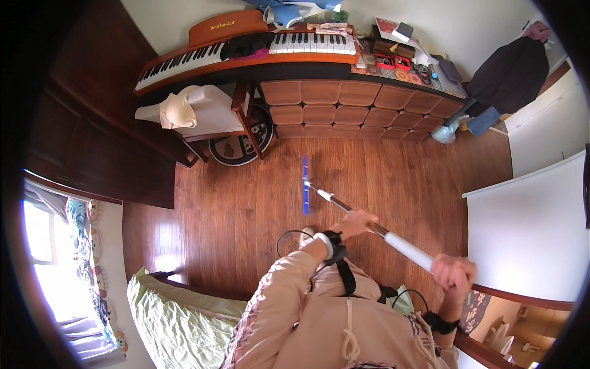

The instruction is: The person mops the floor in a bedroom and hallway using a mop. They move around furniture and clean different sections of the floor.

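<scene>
A flat mop with a narrow blue head (306, 196) rests on the wood-plank floor (258, 193) in front of me. Its pole (408, 250) is bare metal towards the head and has a white grip at the upper end, running down and left from my right side. My left hand (354, 223) is wrapped around the metal part of the pole. Up at the end of the white grip, my right hand (454, 273) is closed around it. Both wrists wear black bands.
A cushioned chair (216, 110) stands over a round mat (230, 150) at the digital piano (318, 44). Brown drawers (318, 92) line the far wall. A dark wood door (106, 147) is at left, a bed with green bedding (179, 318) at lower left, a white panel (525, 226) at right.
</scene>
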`<state>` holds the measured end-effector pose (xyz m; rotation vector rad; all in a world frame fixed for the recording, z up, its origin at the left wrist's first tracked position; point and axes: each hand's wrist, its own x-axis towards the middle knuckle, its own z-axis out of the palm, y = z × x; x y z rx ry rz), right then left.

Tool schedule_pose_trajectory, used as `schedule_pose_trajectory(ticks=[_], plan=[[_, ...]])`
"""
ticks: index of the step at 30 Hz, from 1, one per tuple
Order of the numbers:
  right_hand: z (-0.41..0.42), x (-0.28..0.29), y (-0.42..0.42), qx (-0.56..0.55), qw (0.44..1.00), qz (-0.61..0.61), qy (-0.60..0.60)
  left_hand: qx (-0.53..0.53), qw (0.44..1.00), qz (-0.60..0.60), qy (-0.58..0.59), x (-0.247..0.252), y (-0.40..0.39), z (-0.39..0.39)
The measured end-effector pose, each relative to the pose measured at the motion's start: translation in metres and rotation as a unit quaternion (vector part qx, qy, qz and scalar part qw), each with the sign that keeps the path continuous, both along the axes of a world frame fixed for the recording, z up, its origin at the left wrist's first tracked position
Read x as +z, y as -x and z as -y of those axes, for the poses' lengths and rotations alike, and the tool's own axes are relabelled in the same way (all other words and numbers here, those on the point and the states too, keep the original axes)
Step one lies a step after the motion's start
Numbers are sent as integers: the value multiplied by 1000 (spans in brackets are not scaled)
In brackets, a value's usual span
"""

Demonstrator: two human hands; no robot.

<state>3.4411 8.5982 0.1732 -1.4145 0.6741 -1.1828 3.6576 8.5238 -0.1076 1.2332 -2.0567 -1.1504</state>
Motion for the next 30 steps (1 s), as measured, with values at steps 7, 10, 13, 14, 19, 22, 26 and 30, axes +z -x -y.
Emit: schedule_pose_trajectory(ticks=[7,10,13,14,19,22,26,30], plan=[[80,-121,-58,125,988,-84,-27,192,979,17,67,-71,-96,36],[100,-133,-50,104,989,-62,-82,197,977,68,34,-93,-91,49],[123,-106,-8,24,983,-74,-166,172,985,35,5,-110,-40,83],[131,-98,9,-17,988,-60,-138,117,992,33,-18,-92,-13,102],[152,-29,77,-186,972,-94,-109,1,996,-83,-24,-44,112,158],[162,2,79,-214,965,-147,-32,-65,987,-145,-3,-21,168,198],[182,-7,68,-218,964,-151,-19,-92,983,-138,75,-13,198,242],[211,4,77,-170,981,-88,17,-95,980,-129,120,-2,205,258]])
